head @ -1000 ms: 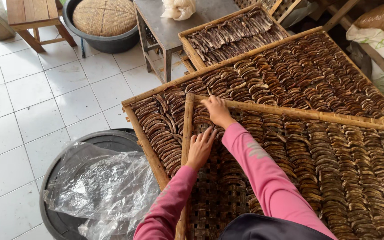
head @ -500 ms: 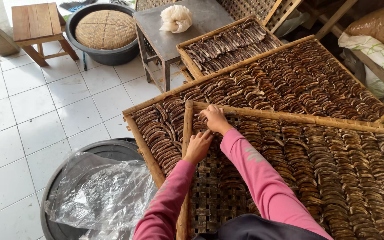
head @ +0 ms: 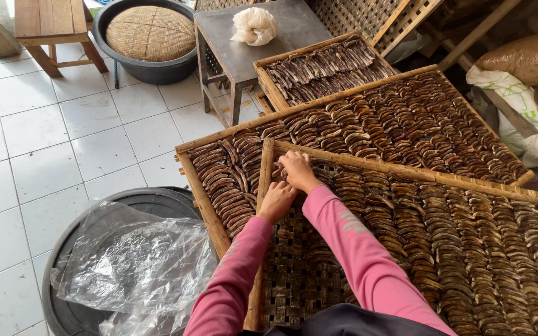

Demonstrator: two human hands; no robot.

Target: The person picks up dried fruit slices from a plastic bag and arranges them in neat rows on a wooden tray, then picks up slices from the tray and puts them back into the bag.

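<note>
dark curved dried banana slices [head: 406,211], woven tray [head: 294,292]

Bare weave [head: 294,274] lies open near the hands; dried slices [head: 468,249] crowd rightward — wooden rim [head: 264,186] (left) hems them.

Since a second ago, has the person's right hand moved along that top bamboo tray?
No, hardly: the right hand stays at the far left corner of the top woven bamboo tray, beside the left hand.
</note>
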